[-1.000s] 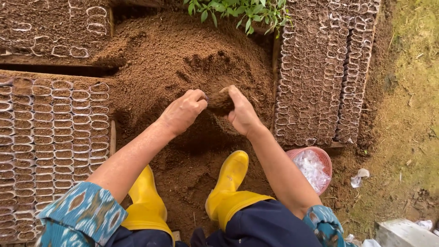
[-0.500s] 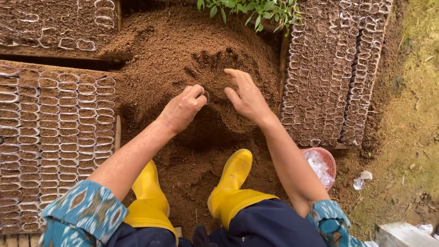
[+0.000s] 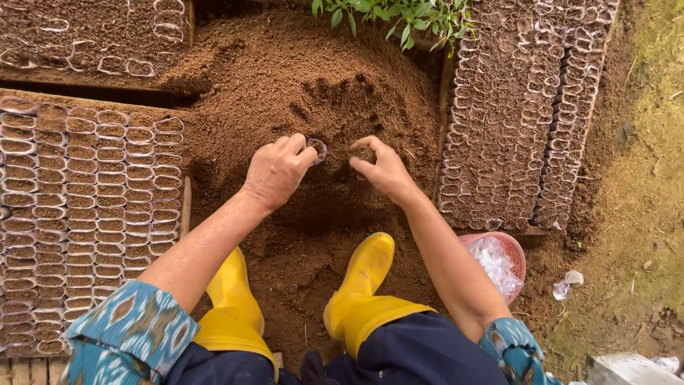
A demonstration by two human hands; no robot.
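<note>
Two hands meet over the middle of a brown heap of loose soil (image 3: 299, 78), and the change from a moment ago lies there. At nine o'clock a bed of small clear plastic sleeves packed with soil (image 3: 85, 214) stands in tight rows, with a second such bed (image 3: 92, 36) at eleven o'clock. The left hand (image 3: 276, 171), which half a second ago rested curled on the soil, is now clamped around a small clear plastic sleeve (image 3: 318, 149), its open mouth turned toward three o'clock. The right hand (image 3: 381, 167), spread flat and open half a second ago, is now cupped together around a pinch of brown soil (image 3: 362, 152) just beside that mouth, so soil appears to be going into the sleeve. Below, at six o'clock, two yellow rubber boots (image 3: 360, 285) stand on the earth. At twelve o'clock green leafy sprigs (image 3: 399, 14) hang over the heap. At two o'clock a long bed of filled sleeves (image 3: 527, 107) runs upward, and at four o'clock a pink plastic basket of empty clear sleeves (image 3: 499, 264) sits near the right forearm.
</note>
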